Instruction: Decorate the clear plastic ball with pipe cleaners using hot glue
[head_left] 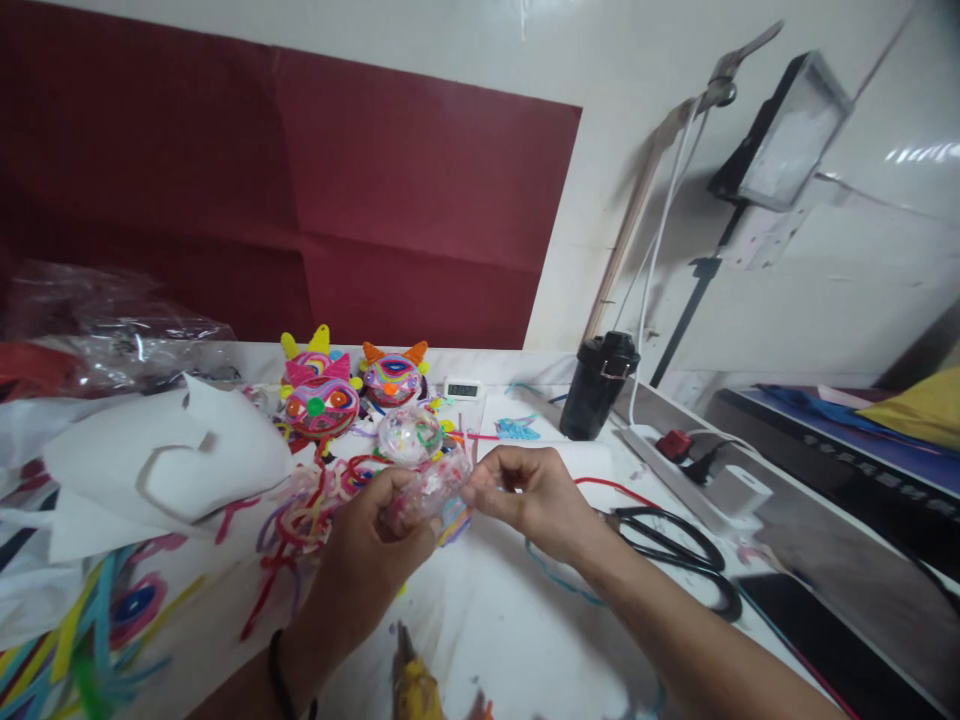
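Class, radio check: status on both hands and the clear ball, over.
Left hand and right hand both grip the clear ball. Ball held above table. Scissors right, glue gun below.

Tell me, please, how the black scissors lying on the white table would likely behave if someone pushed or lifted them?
The black scissors lie flat with the handles spread, so they would probably slide rather than roll or tip. They look rigid, likely metal blades, so fairly heavy for their size. The white table looks smooth, so a push near one handle might spin them.
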